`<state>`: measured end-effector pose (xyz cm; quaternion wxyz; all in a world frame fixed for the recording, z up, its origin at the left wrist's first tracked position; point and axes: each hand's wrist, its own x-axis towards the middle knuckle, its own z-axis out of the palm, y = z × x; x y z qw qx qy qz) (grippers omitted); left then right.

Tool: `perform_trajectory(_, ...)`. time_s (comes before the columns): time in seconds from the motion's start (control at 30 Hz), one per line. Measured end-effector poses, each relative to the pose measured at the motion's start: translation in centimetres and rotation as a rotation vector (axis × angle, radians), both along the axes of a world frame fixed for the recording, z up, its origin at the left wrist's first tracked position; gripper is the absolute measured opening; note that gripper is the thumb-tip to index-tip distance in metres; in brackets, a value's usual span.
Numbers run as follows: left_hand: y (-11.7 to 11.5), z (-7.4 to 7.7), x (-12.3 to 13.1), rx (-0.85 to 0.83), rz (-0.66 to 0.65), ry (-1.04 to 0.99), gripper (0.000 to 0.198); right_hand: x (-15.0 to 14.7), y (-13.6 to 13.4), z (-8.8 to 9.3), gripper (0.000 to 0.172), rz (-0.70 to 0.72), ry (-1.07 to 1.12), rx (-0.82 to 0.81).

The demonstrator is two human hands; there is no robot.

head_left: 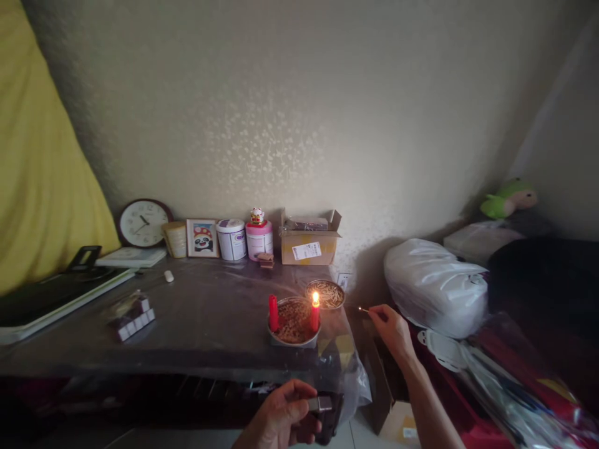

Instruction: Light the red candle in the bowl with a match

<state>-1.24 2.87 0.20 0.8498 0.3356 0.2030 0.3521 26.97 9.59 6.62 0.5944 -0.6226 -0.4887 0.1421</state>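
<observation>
My right hand (389, 329) pinches a thin match (365, 309) with a small glow at its tip, just off the table's right end. Below the table's front edge, my left hand (287, 416) holds a small matchbox (321, 404) between thumb and fingers. Two red candles stand in a round tin of brown grains (293, 318). The right candle (315, 317) burns with a bright flame; the left candle (273, 313) shows no flame. Behind them sits a round dish (336, 300) of many thin pale sticks, probably matches.
Along the wall stand a clock (144, 223), a framed panda picture (203, 238), two canisters and an open cardboard box (309, 243). Several small boxes (135, 323) lie at left, near a yellow curtain (47, 156). White plastic bags (435, 284) are piled at right.
</observation>
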Motion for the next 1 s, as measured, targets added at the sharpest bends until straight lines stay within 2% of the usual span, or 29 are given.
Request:
perform_trajectory(0.1, 0.0, 0.0, 0.1, 0.004, -0.006, 0.002, 0.032, -0.3, 1.3, -1.6, 0.011, -0.024, 0.028, -0.026)
perform_trajectory(0.2, 0.2, -0.2, 0.2, 0.009, -0.017, 0.007, 0.032, -1.6, 2.2, -1.6, 0.016, 0.003, 0.084, -0.022)
perform_trajectory(0.27, 0.3, -0.3, 0.2, 0.007, -0.025, 0.018, 0.031, -2.6, 2.4, -0.5, 0.020, 0.049, 0.137, 0.004)
perform_trajectory(0.4, 0.6, -0.6, -0.1, 0.005, -0.033, 0.040, 0.032, -3.2, 0.4, 3.8, 0.027, 0.240, 0.223, 0.080)
perform_trajectory(0.43, 0.7, -0.6, -0.1, 0.004, -0.036, 0.041, 0.032, -3.1, -0.4, 4.8, 0.028, 0.313, 0.240, 0.103)
perform_trajectory(0.47, 0.7, -0.7, -0.1, 0.000, -0.042, 0.042, 0.033, -2.8, -1.0, 5.5, 0.030, 0.451, 0.279, 0.160)
perform_trajectory(0.5, 0.7, -0.8, 0.0, -0.003, -0.048, 0.042, 0.033, -2.5, -1.5, 5.9, 0.032, 0.536, 0.243, 0.183)
perform_trajectory(0.53, 0.7, -0.9, 0.1, -0.007, -0.052, 0.042, 0.034, -2.1, -1.6, 5.9, 0.032, 0.522, 0.135, 0.164)
perform_trajectory(0.57, 0.6, -0.9, 0.2, -0.008, -0.054, 0.044, 0.035, -1.7, -1.5, 5.5, 0.027, 0.423, -0.019, 0.094)
perform_trajectory(0.6, 0.6, -1.0, 0.3, -0.006, -0.056, 0.049, 0.035, -1.3, -1.1, 4.8, 0.024, 0.236, -0.170, 0.042)
perform_trajectory(0.63, 0.5, -1.0, 0.4, -0.002, -0.056, 0.057, 0.035, -0.9, -0.6, 3.9, 0.019, 0.144, -0.220, 0.018)
perform_trajectory(0.7, 0.4, -1.0, 0.5, 0.013, -0.057, 0.073, 0.036, -0.3, 0.8, 1.6, 0.016, 0.059, -0.239, -0.012)
perform_trajectory(0.83, 0.3, -0.8, 0.5, 0.012, -0.054, 0.080, 0.036, 0.0, 2.8, -1.9, 0.020, -0.013, -0.234, -0.083)
perform_trajectory(1.0, 0.5, -0.7, 0.4, 0.025, -0.072, 0.102, 0.037, -1.5, 4.7, -3.6, 0.022, -0.024, -0.245, -0.142)
